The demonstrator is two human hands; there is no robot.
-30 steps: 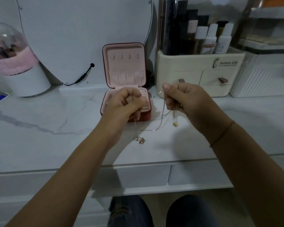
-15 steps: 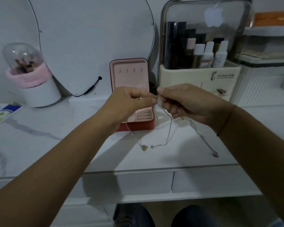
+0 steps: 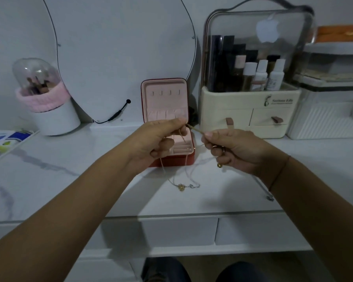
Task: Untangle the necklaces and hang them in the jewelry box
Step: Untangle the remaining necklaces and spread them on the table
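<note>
A red jewelry box (image 3: 189, 159) with a pink lining stands open at the back of the white marble tabletop, its upright lid showing a row of small hooks (image 3: 165, 92). In front of it my left hand (image 3: 157, 140) and my right hand (image 3: 230, 148) each pinch thin tangled necklaces (image 3: 194, 129), pulled taut between them. Chain loops hang down to the table, where a gold pendant (image 3: 180, 187) and a small silver one lie. Another strand trails right under my right wrist to a small end piece (image 3: 270, 198).
A large oval mirror (image 3: 120, 53) leans behind the box. A white brush holder with a clear dome (image 3: 49, 98) stands at left, a cream cosmetics organizer (image 3: 251, 110) with bottles at right, a white ribbed case (image 3: 326, 119) beyond it. Drawers sit below the table edge.
Both hands rose from over the table to in front of the open box and drew close together. The chains now stretch taut between my fingertips, and the pendants lie on the table.
</note>
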